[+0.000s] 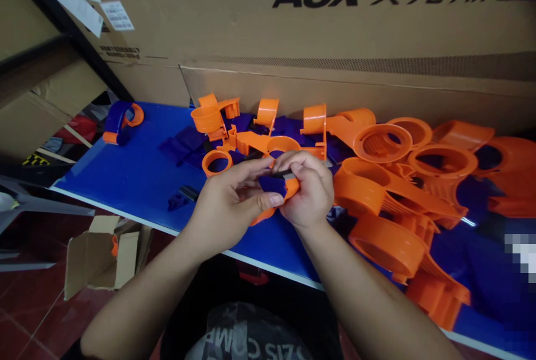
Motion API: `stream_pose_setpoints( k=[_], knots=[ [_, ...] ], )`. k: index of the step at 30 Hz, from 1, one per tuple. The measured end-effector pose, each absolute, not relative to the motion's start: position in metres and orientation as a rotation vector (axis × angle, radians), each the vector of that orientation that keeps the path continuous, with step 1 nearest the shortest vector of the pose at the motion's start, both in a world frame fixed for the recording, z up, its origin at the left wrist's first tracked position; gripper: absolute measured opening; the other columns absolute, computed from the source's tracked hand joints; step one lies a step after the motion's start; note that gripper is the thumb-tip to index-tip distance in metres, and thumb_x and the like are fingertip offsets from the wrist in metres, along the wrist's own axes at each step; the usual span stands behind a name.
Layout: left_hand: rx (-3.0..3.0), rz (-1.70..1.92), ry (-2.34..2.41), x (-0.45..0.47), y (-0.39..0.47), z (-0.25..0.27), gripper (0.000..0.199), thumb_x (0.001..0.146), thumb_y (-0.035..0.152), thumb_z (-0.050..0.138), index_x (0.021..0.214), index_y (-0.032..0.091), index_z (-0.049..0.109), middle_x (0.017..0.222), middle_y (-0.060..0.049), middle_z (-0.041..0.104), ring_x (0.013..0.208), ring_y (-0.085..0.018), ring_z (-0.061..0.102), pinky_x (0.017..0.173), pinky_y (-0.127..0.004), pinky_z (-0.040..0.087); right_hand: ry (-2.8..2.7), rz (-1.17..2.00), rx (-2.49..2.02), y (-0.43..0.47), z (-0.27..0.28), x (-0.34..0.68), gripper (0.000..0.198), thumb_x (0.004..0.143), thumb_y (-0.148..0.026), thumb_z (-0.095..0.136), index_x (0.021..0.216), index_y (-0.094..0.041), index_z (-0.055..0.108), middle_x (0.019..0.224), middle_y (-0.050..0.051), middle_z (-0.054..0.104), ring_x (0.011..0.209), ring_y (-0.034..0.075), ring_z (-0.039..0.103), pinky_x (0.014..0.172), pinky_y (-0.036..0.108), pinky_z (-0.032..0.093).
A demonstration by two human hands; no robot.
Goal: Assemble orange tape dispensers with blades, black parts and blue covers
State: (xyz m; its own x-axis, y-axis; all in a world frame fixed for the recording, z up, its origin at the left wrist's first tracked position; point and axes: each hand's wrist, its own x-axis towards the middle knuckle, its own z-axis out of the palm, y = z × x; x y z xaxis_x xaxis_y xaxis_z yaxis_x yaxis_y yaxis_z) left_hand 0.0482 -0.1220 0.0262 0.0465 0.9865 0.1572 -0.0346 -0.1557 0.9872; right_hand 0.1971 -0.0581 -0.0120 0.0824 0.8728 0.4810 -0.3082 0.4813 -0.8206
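Over the front of the blue table, both my hands hold one orange and blue plastic tape dispenser (273, 184) with a dark strip along its top. My left hand (230, 201) grips its blue part, the thumb laid along the near side. Wrapped around the orange end is my right hand (312, 192), its thumb pressing near the dark strip. My fingers hide much of the piece. Behind them lie orange dispenser frames (251, 141) and dark blue plastic pieces (186, 145). Small dark parts (178, 199) rest left of my left hand.
Orange dispenser frames (387, 245) are heaped on the right of the blue table (138, 181). A blue and orange dispenser (118, 121) stands at the far left corner. A large cardboard carton (234, 25) rises behind; an open cardboard box (86, 257) sits on the floor.
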Motion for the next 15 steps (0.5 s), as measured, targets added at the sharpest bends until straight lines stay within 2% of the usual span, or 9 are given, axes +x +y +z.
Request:
stream_pose_setpoints(
  k=[2,5,10,15],
  knots=[
    [1.286,1.219,1.048,0.047,-0.117,0.03,0.051,0.073,0.028,0.102,0.121,0.026,0.084,0.111,-0.007,0.086,0.084,-0.019,0.082,0.073,-0.028,0.07,-1.219,0.957,-0.601,-0.06,-0.01,0.197,0.02,0.087,-0.022,0.057,0.07,-0.024,0.068,0.07,0.002,0.067,0.072,0.021,0.063,0.071,0.036,0.05],
    [1.187,1.177,1.05,0.047,-0.112,0.033,0.038,0.068,0.029,0.104,0.1,0.022,0.086,0.088,-0.005,0.084,0.071,-0.018,0.079,0.064,-0.027,0.067,-1.262,0.928,-0.572,-0.063,-0.007,0.197,0.02,0.088,-0.02,0.057,0.07,-0.023,0.065,0.07,0.001,0.065,0.071,0.02,0.061,0.069,0.035,0.048],
    [1.107,1.105,1.103,0.046,-0.106,0.041,0.035,0.057,0.025,0.107,0.079,0.018,0.08,0.075,-0.003,0.079,0.061,-0.017,0.075,0.054,-0.026,0.062,-1.315,0.875,-0.553,-0.069,-0.006,0.195,0.02,0.088,-0.019,0.056,0.072,-0.023,0.065,0.074,0.002,0.067,0.072,0.02,0.062,0.07,0.037,0.047],
    [1.146,1.084,1.131,0.047,-0.108,0.05,0.031,0.063,0.025,0.104,0.084,0.018,0.081,0.078,-0.003,0.079,0.063,-0.016,0.074,0.056,-0.025,0.061,-1.295,0.859,-0.575,-0.072,-0.002,0.197,0.021,0.089,-0.019,0.055,0.072,-0.023,0.065,0.075,0.003,0.066,0.073,0.021,0.062,0.07,0.037,0.047]
  ],
)
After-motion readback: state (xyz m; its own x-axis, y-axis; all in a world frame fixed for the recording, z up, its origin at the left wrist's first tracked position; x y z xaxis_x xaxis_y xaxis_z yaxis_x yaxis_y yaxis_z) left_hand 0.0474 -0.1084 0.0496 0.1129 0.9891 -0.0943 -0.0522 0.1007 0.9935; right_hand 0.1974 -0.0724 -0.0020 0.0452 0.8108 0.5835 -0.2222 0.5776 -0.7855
